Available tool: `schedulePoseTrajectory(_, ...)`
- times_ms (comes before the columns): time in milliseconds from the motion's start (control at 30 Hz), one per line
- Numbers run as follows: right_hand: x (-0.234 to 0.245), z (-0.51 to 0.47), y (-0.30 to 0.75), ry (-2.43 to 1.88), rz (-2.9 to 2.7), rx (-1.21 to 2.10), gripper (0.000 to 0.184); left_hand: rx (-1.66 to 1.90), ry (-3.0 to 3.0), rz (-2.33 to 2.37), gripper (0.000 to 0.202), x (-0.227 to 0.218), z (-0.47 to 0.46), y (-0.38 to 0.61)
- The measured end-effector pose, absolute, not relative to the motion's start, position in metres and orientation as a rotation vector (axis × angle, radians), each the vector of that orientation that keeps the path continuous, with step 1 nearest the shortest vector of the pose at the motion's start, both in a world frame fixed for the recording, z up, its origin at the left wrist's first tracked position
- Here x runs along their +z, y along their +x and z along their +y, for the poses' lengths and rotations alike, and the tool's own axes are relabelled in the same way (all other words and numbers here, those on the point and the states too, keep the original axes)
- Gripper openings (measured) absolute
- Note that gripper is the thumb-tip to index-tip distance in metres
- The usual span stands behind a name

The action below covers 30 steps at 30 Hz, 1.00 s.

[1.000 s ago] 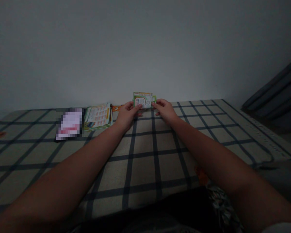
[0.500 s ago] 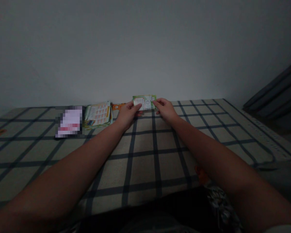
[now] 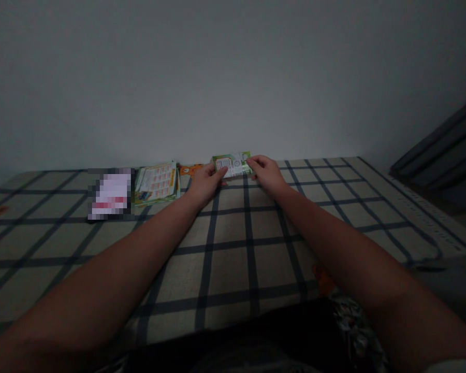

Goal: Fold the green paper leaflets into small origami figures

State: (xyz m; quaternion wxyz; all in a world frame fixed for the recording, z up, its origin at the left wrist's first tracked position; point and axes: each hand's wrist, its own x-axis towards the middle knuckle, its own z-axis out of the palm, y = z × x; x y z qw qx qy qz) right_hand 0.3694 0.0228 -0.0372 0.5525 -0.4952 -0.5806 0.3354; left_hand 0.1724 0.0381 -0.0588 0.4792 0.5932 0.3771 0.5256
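Observation:
Both my arms stretch out over a checked cloth towards the far wall. My left hand pinches the left edge of a small green and white printed card. My right hand pinches the card's right edge. The card lies nearly flat, low over the cloth close to the wall. To the left of my left hand lies a stack of similar printed leaflets.
A blurred pale rectangle lies left of the leaflet stack. A small orange item sits by the wall behind my left hand. Dark slanted boards lean at the right. The room is dim.
The card was held upright facing me a second ago; it has tipped back and come down close to the cloth. Both hands stay on it.

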Motion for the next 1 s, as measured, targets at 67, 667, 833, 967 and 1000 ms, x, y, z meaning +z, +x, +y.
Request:
schedulePoseTrajectory(67, -0.0365, 0.0223, 0.3687, -1.176, -1.37, 0.803, 0.013, 1.281, 1.449, 0.902, 0.033, -0.0583, 0.0372, 0.1722)
schedulePoseTrajectory(667, -0.0311, 0.0186, 0.3673, -1.207, -1.348, 0.832, 0.013, 1.266, 1.419, 0.92, 0.038, -0.0614, 0.041, 0.1705)
schedulePoseTrajectory(833, -0.0307, 0.0185, 0.3677, -1.199, -1.354, 0.826, 0.012, 1.269, 1.421, 0.909, 0.037, -0.0626, 0.0421, 0.1699)
schedulePoseTrajectory(967, -0.0295, 0.0164, 0.3675, -1.192, -1.353, 0.828, 0.011, 1.266, 1.424, 0.911, 0.037, -0.0626, 0.0425, 0.1695)
schedulePoseTrajectory(1000, -0.0292, 0.0159, 0.3674, -1.19, -1.352, 0.826, 0.011, 1.264, 1.423, 0.909, 0.037, -0.0624, 0.0424, 0.1695)
